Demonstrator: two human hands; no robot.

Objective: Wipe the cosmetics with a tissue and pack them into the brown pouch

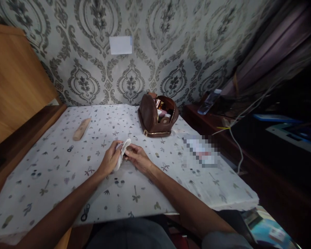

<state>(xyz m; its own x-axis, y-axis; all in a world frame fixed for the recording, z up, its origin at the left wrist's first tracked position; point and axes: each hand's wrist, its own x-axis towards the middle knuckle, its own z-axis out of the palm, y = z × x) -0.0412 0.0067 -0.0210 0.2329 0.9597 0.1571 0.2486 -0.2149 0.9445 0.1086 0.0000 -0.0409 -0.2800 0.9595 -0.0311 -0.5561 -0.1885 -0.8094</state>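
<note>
Above the middle of the table, my left hand (110, 158) is closed around a folded white cloth or wipe (124, 148), its upper edge standing up past the fingers. My right hand (138, 157) meets it from the other side, thumb and fingers pinched together. Something small and dark shows at those right fingertips, against the white material, too hidden to name. Beyond the hands stands a brown leather cosmetic bag (148, 112), unzipped, with several small items inside. A beige squeeze tube (82, 129) lies on the table to the left.
A patterned white cloth covers the table (67, 186). On its right side lies a blurred-out flat object (202, 152). A clear plastic bottle (209, 101) rests on the dark furniture at right, near a white cable (239, 148). A wooden panel (18, 79) borders the left side.
</note>
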